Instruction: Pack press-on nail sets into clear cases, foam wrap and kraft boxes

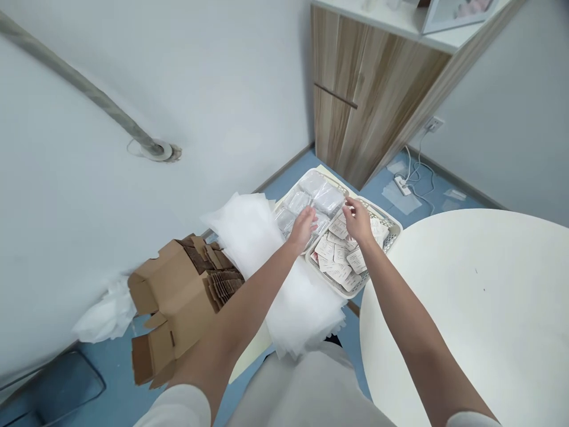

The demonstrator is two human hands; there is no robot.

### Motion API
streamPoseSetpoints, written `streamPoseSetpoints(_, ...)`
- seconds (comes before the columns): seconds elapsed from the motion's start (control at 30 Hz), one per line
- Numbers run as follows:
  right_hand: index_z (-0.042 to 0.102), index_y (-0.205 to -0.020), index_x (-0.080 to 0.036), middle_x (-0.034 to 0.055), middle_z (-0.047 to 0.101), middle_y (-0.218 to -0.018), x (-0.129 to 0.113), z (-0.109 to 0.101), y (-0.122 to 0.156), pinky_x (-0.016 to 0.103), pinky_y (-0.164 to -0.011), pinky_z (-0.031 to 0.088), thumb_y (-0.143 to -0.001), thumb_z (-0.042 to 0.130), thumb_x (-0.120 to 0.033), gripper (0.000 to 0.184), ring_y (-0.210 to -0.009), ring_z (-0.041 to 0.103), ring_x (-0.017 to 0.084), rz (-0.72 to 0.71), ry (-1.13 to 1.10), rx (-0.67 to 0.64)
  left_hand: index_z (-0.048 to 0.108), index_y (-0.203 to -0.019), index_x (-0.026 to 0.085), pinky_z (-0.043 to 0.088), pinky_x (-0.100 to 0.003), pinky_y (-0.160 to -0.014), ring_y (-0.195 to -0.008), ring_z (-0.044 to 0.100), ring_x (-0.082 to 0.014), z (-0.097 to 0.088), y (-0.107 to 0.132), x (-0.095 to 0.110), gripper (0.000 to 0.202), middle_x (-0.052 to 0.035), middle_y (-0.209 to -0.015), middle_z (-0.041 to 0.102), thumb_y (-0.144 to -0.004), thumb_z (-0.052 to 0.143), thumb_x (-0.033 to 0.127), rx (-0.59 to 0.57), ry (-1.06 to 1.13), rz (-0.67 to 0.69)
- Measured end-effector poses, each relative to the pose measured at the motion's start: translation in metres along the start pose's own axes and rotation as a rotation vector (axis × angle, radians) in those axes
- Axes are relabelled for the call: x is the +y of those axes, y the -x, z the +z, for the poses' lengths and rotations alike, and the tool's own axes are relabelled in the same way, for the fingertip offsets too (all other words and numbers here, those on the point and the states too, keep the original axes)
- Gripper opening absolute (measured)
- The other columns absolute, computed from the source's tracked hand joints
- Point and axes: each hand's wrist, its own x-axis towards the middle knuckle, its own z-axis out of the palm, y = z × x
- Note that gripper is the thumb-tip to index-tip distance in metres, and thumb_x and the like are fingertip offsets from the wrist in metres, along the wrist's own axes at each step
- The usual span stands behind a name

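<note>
My left hand (304,229) is over the near edge of a white basket (276,209) that holds several clear plastic-wrapped packs (329,198). Its fingers reach toward the right, apart, with nothing visible in them. Over the far part of a second white perforated basket (391,228) is my right hand (358,219), fingers bent but apart, near the rim between the two baskets. Many small white printed cards (340,255) lie loosely in that second basket. Whether the right fingertips touch the nearest pack, I cannot tell.
A stack of thin white foam sheets (253,231) lies under my forearms. Folded brown cardboard boxes (178,284) are to the left. A round white table (471,308) stands at the right. Behind are a wooden cabinet (377,83) and a power strip (402,185) with cables.
</note>
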Motion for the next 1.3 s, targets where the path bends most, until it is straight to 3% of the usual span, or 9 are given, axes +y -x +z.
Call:
streamPoseSetpoints(0.07,0.049,-0.115,-0.02,0.009,0.051,-0.102,0.0,0.004,-0.013,0.038,-0.079,0.04,-0.079,0.038,-0.049,0.048,-0.076,0.05,0.016,-0.026,0.04,0.005,0.034,-0.126,0.025,0.044,-0.028,-0.083,-0.104,0.05,-0.0168,0.006,-0.012,0.0,0.051,-0.0047,-0.123,0.044,-0.084,0.028,0.053,0.049,-0.019,-0.004)
streamPoseSetpoints(0.23,0.049,-0.116,-0.019,0.0091,0.044,-0.102,-0.002,0.012,-0.026,0.038,-0.084,0.038,-0.079,0.038,-0.052,0.051,-0.086,0.047,0.018,-0.033,0.077,-0.04,0.033,-0.126,0.024,0.042,-0.031,-0.086,-0.105,0.048,-0.0185,0.018,-0.027,0.006,0.058,-0.0054,-0.125,0.041,-0.082,0.018,0.059,0.027,0.069,-0.062)
streamPoseSetpoints(0.43,0.055,-0.107,-0.022,0.008,0.043,-0.105,-0.013,0.01,0.002,0.037,-0.087,0.037,-0.078,0.039,-0.052,0.045,-0.1,0.042,0.019,-0.041,0.002,0.004,0.036,-0.125,0.024,0.041,-0.03,-0.087,-0.112,0.043,-0.0189,0.015,-0.008,0.016,0.06,-0.0042,-0.13,0.036,-0.081,0.017,0.061,0.023,0.232,-0.07)
streamPoseSetpoints(0.57,0.055,-0.102,-0.023,0.0076,0.049,-0.107,-0.031,0.004,0.053,0.035,-0.077,0.042,-0.076,0.044,-0.05,0.039,-0.088,0.05,0.017,0.003,-0.153,0.058,0.043,-0.12,0.026,0.04,-0.031,-0.086,-0.113,0.042,-0.02,0.004,0.027,0.01,0.055,-0.0037,-0.129,0.039,-0.079,0.032,0.06,-0.027,0.298,-0.007)
streamPoseSetpoints(0.7,0.054,-0.087,-0.021,0.0048,0.058,-0.093,-0.048,0.001,0.119,0.031,-0.066,0.045,-0.068,0.056,-0.047,0.032,-0.075,0.056,0.015,0.122,-0.359,0.089,0.05,-0.114,0.022,0.042,-0.031,-0.081,-0.102,0.05,-0.0197,-0.007,0.078,-0.002,0.05,-0.0072,-0.118,0.05,-0.075,0.047,0.053,-0.063,0.317,0.042)
streamPoseSetpoints(0.8,0.049,-0.073,-0.02,0.0007,0.06,-0.073,-0.058,-0.001,0.173,0.028,-0.06,0.045,-0.063,0.062,-0.045,0.029,-0.067,0.059,0.015,0.208,-0.495,0.087,0.055,-0.107,0.018,0.044,-0.029,-0.074,-0.09,0.056,-0.0173,-0.014,0.121,-0.012,0.047,-0.0086,-0.105,0.057,-0.071,0.056,0.048,-0.114,0.23,0.05)
streamPoseSetpoints(1.0,0.048,-0.068,-0.02,0.0011,0.062,-0.071,-0.067,-0.02,0.27,0.028,-0.059,0.045,-0.059,0.066,-0.043,0.031,-0.065,0.061,0.016,0.321,-0.584,0.179,0.057,-0.095,0.015,0.045,-0.029,-0.074,-0.077,0.058,-0.0127,-0.019,0.187,-0.035,0.036,-0.0061,-0.088,0.06,-0.064,0.066,0.032,-0.252,0.056,0.122)
streamPoseSetpoints(1.13,0.051,-0.08,-0.021,0.001,0.062,-0.075,-0.065,-0.041,0.322,0.029,-0.06,0.046,-0.059,0.068,-0.04,0.033,-0.065,0.059,0.015,0.377,-0.632,0.29,0.055,-0.093,0.014,0.045,-0.03,-0.075,-0.079,0.059,-0.0144,-0.005,0.217,-0.048,0.035,-0.0057,-0.083,0.061,-0.063,0.067,0.028,-0.394,-0.002,0.114)
streamPoseSetpoints(1.3,0.053,-0.092,-0.023,0.0008,0.059,-0.082,-0.054,-0.065,0.382,0.029,-0.065,0.046,-0.061,0.066,-0.04,0.037,-0.067,0.057,0.013,0.385,-0.84,0.374,0.048,-0.096,0.017,0.047,-0.03,-0.07,-0.072,0.061,-0.0136,0.036,0.255,-0.071,0.036,-0.0044,-0.081,0.062,-0.067,0.063,0.033,-0.6,0.002,0.058)
